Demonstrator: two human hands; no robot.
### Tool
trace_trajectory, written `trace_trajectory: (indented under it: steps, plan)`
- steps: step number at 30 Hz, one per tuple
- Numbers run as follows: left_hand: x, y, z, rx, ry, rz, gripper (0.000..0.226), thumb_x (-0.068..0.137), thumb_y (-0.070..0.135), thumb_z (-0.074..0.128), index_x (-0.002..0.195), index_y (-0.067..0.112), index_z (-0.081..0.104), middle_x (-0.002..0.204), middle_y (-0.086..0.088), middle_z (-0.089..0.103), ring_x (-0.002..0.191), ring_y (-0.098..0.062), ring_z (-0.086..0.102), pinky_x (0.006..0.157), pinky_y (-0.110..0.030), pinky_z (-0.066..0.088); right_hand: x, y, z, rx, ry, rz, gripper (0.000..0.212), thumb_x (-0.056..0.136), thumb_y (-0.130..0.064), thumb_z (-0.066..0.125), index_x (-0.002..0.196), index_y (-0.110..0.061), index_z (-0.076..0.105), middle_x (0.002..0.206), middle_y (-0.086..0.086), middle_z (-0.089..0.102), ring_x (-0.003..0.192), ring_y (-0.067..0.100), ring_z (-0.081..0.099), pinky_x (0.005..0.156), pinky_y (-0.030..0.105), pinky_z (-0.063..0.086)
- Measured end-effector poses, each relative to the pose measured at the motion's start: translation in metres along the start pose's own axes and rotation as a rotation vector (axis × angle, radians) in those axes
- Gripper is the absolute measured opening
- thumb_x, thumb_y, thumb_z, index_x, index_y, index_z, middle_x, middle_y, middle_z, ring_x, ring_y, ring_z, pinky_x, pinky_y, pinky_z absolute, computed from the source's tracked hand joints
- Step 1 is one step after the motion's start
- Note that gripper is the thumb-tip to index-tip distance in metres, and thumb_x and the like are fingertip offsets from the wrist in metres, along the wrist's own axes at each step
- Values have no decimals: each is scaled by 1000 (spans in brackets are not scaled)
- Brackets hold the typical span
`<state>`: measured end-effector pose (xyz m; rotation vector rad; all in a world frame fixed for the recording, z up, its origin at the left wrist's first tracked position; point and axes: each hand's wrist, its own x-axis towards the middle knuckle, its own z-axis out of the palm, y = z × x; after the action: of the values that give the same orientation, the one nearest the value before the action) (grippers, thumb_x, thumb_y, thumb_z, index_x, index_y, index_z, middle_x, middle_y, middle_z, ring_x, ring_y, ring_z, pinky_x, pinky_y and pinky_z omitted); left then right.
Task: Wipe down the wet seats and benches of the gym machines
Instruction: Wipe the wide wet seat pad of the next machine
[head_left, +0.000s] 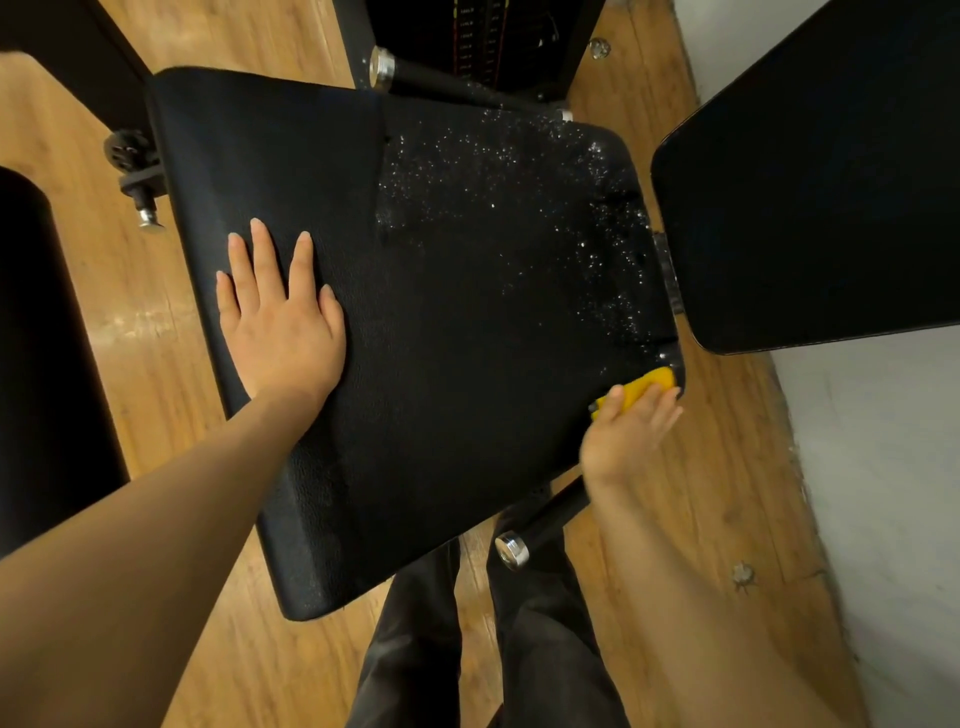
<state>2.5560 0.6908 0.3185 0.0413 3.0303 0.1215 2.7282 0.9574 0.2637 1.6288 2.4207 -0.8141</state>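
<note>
A black padded seat (441, 364) of a gym machine fills the middle of the head view. Water droplets (519, 176) speckle its far and right parts; the near and left parts look dull and dry. My left hand (280, 317) lies flat on the seat's left side, fingers straight and spread. My right hand (628, 431) presses a yellow cloth (644, 387) against the seat's right near corner, fingers extended over it; most of the cloth is hidden under the hand. The hand is blurred.
A black backrest pad (821, 182) stands at the right of the seat. Another black pad (47, 364) is at the left edge. Chrome-capped handles (511, 551) (384, 67) stick out near and far. A weight stack (478, 41) lies beyond, wooden floor (727, 467) around, my legs (467, 649) below.
</note>
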Motion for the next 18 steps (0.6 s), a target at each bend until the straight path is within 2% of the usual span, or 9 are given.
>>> trace_trajectory:
  steps: [2,5,8,13,15,18]
  plan:
    - [0,0,0,-1,-1,-2,53,101,36,29,152,24,22,162,-10,5,149,-29,0,121,-46,4,-43,-2,12,3,-26,-111,64,102,-44,28,153,-8,11,162,5,1,148,21,-7,120,37,7]
    - [-1,0,0,-7,0,-1,53,101,36,29,152,23,23,162,-10,5,149,-29,0,121,-46,4,-72,0,17,-22,-82,-182,65,101,-44,29,152,-9,10,162,2,2,148,18,-7,120,34,5]
    - [0,-1,0,0,-2,-4,53,101,36,29,152,24,22,162,-10,5,149,-29,0,121,-46,4,-37,3,7,-61,-90,-194,65,101,-45,27,153,-10,9,162,2,2,148,17,-5,121,37,8]
    - [0,0,0,3,-3,-1,53,101,37,28,152,25,21,162,-9,4,149,-29,0,121,-45,4,54,-5,-17,-90,-91,-105,64,103,-42,29,153,-9,8,162,4,1,149,22,-4,121,39,7]
    - [0,0,0,5,-7,-2,53,101,37,27,153,25,20,162,-9,4,149,-28,-1,121,-45,4,64,-6,-20,-77,-97,-91,65,103,-42,29,153,-9,7,162,5,1,149,24,-4,121,40,7]
    - [0,0,-1,7,-10,-2,53,102,37,27,153,25,19,162,-9,4,149,-28,-1,121,-46,4,35,-5,-11,-83,-66,-101,65,103,-42,28,153,-8,8,162,5,1,149,22,-5,121,41,9]
